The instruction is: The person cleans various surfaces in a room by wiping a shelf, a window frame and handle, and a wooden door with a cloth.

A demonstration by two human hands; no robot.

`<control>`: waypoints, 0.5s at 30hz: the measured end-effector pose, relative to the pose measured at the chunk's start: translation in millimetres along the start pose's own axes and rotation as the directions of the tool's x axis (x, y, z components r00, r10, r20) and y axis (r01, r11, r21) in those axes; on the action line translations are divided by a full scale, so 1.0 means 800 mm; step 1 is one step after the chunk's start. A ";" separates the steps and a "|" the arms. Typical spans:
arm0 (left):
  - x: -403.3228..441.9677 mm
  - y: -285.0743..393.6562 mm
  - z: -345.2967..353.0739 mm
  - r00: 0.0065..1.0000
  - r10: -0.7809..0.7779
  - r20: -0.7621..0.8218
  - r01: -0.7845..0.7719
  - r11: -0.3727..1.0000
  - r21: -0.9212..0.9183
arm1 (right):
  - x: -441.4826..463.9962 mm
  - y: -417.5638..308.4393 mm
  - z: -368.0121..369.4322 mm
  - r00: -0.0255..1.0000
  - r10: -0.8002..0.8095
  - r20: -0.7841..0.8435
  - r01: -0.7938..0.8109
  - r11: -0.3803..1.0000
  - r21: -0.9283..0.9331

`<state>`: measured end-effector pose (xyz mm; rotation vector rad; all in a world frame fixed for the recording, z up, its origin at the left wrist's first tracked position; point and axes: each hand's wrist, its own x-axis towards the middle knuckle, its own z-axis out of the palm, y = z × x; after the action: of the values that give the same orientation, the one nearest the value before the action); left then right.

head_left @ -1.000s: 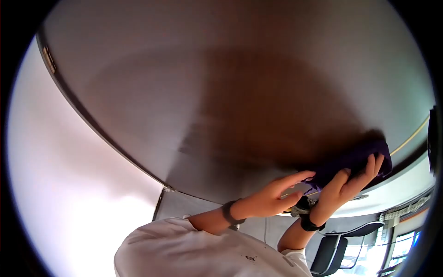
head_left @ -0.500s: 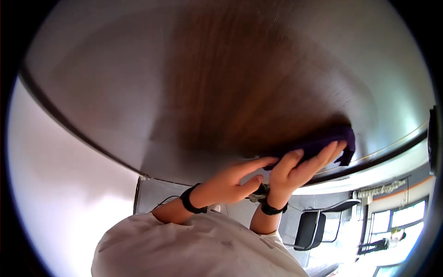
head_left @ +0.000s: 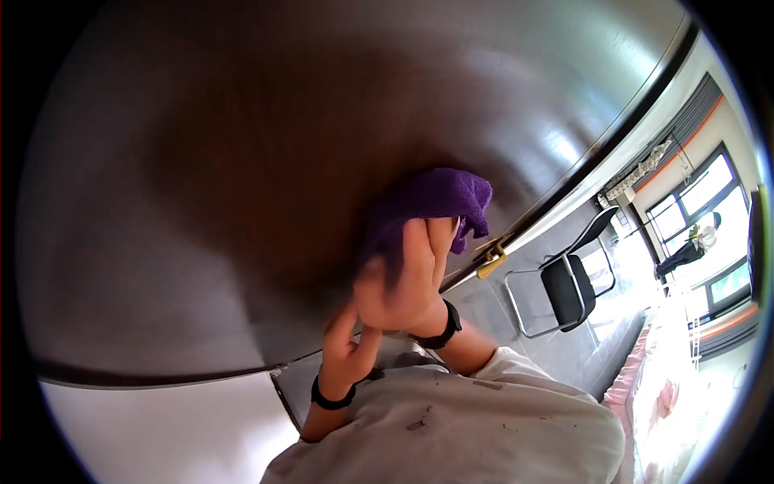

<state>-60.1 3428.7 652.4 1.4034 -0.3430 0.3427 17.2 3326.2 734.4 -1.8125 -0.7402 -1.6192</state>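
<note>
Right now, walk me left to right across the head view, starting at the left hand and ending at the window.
Left hand → purple cloth → yellowish fitting → black chair → dark-framed window. The right hand overlaps the cloth, so I left it out.

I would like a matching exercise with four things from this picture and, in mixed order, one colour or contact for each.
Things:
A. cloth
B. chair seat
C. shirt
D. right hand

Descriptions:
1. black
2. touching the cloth
3. whitish
4. purple

Right pairs: A-4, B-1, C-3, D-2
</note>
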 end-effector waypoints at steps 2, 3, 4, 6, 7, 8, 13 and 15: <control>-0.008 0.007 -0.022 0.998 0.057 -0.011 -0.056 0.995 0.086 | 0.006 -0.024 0.012 1.000 0.006 -0.019 -0.005 1.000 0.017; -0.013 0.011 -0.033 0.994 0.109 -0.022 -0.104 0.982 0.159 | 0.007 -0.034 0.019 0.999 0.017 -0.037 -0.016 0.999 0.043; -0.018 0.016 -0.040 0.993 0.096 -0.070 -0.086 0.988 0.125 | 0.007 -0.043 0.027 0.999 -0.011 -0.040 0.013 0.999 0.051; -0.033 0.018 -0.062 0.991 0.081 -0.106 -0.065 0.987 0.146 | -0.003 -0.071 0.036 0.999 -0.011 0.031 0.010 0.999 0.051; -0.040 0.021 -0.071 0.991 0.063 -0.119 -0.047 0.990 0.135 | -0.004 -0.083 0.037 0.999 -0.005 0.036 0.001 0.994 0.113; -0.045 0.036 -0.080 0.992 0.057 -0.113 -0.037 0.985 0.166 | -0.002 -0.096 0.040 0.994 0.010 0.105 -0.019 0.996 0.082; -0.063 0.066 -0.123 0.967 0.134 -0.218 -0.067 0.955 0.290 | -0.004 -0.155 0.086 0.991 -0.030 0.128 0.010 0.988 0.156; -0.068 0.077 -0.138 0.951 0.149 -0.272 -0.056 0.945 0.322 | 0.004 -0.177 0.103 0.984 -0.108 0.138 0.082 0.979 0.185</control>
<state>-132.5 3544.4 668.9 1.6184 -0.1198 0.7094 -32.2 3482.0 739.4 -1.8042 -1.0198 -1.4371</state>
